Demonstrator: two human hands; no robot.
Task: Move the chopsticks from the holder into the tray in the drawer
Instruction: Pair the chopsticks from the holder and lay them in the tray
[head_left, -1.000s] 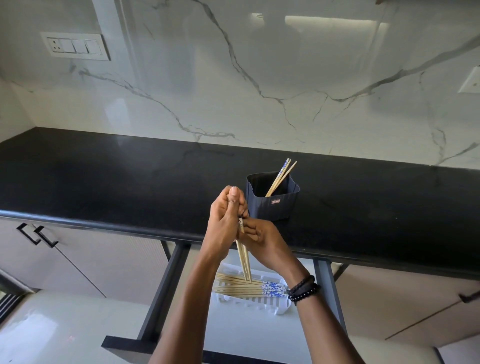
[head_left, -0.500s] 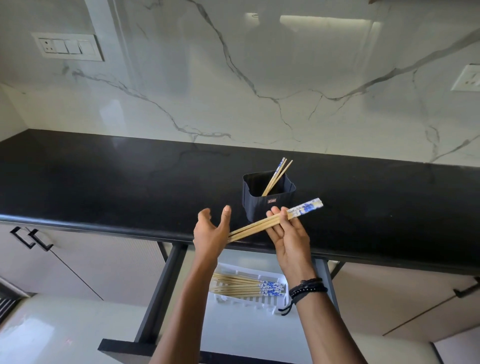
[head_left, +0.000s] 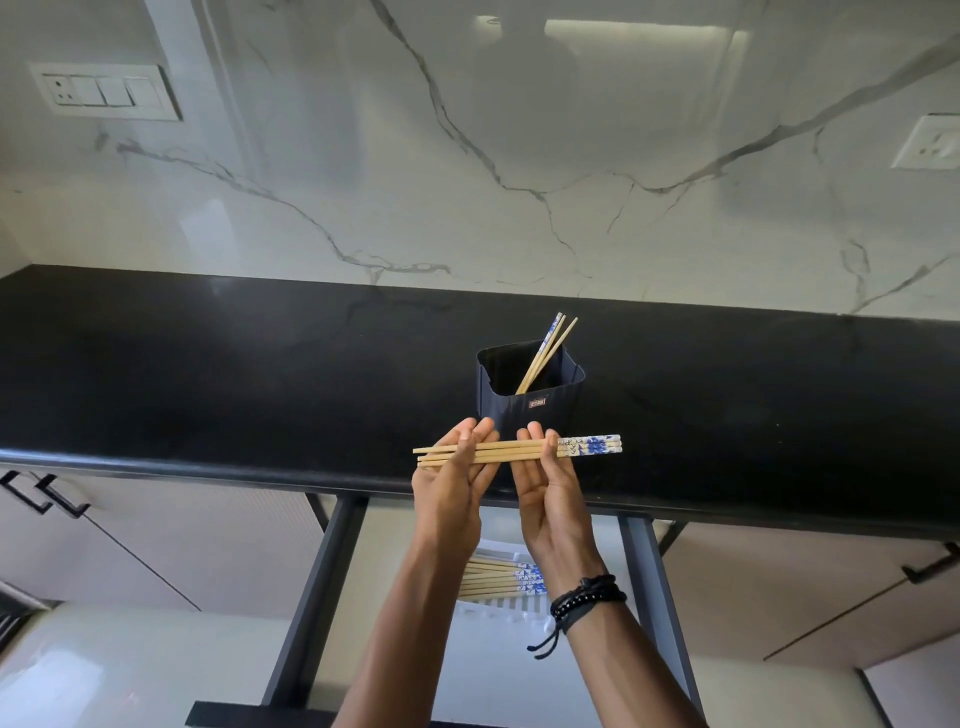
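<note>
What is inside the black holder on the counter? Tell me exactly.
A few wooden chopsticks lean in the holder, tops sticking out above its far right rim. Their lower ends and the holder's bottom are hidden behind its front wall.

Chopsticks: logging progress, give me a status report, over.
Left hand, right hand open, palms up, carrying chopsticks level over the counter edge. Others lie in the tray; a few lean in the holder. Nothing blocks the tray.

Chopsticks (head_left: 514, 451): pale bare wood, smooth and matt; top ends painted white and blue, slightly glossy.
Holder (head_left: 530, 410): dark, matt, smooth-walled.
Worktop (head_left: 208, 374): black stone, polished, faint sheen.
Wall (head_left: 467, 156): white, grey-veined marble look, glossy.
Tray (head_left: 493, 608): white plastic.
</note>
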